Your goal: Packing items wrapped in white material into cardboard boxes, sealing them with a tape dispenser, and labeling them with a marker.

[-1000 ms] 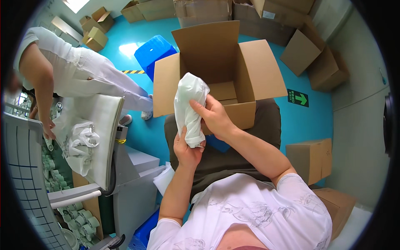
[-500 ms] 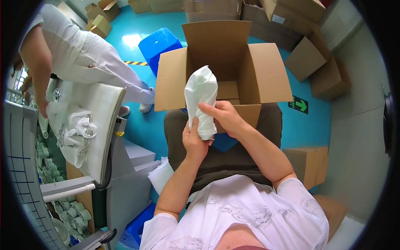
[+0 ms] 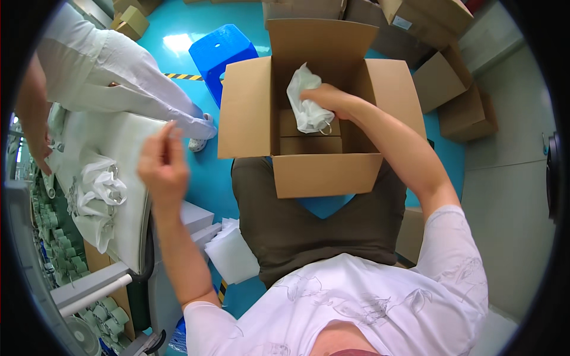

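The right hand's (image 3: 332, 101) fingers are closed round the white bag (image 3: 304, 111), at the open box's (image 3: 326, 177) mouth. The left hand (image 3: 163, 166), blurred, has bent fingers; their grip cannot be told. Far left, wrapped bundles (image 3: 102, 193) lie on a table (image 3: 129, 136).

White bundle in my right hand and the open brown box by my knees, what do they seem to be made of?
The white bundle looks wrapped in thin, slightly glossy plastic, given its crisp creases; its contents are mostly hidden. The brown box is probably matte cardboard, judging by its stiff, folded flaps.
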Available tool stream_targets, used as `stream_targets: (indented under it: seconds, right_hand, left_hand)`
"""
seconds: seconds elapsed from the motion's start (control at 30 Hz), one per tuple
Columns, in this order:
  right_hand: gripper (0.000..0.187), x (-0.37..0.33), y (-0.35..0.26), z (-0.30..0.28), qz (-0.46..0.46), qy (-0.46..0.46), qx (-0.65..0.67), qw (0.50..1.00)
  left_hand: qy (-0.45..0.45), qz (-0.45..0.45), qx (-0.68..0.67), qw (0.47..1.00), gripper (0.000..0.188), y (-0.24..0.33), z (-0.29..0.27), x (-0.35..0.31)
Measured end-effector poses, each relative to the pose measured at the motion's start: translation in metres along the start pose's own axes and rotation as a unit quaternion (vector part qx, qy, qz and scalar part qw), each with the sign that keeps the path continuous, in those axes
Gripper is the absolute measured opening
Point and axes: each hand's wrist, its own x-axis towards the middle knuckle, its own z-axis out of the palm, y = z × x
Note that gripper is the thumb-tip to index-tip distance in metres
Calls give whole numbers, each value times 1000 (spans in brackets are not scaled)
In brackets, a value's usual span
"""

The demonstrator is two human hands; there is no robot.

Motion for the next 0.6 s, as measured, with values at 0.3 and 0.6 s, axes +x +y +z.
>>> stream_targets:
  seconds: [0.3, 0.6]
  right_hand:
    - [59, 178, 175, 59, 37, 61, -400, 914]
    - [61, 215, 213, 89, 39, 41, -375, 925]
  left_hand:
    - [-32, -102, -1, 994, 9, -81, 2, 15]
    - [-64, -118, -7, 991, 11, -84, -4, 14]
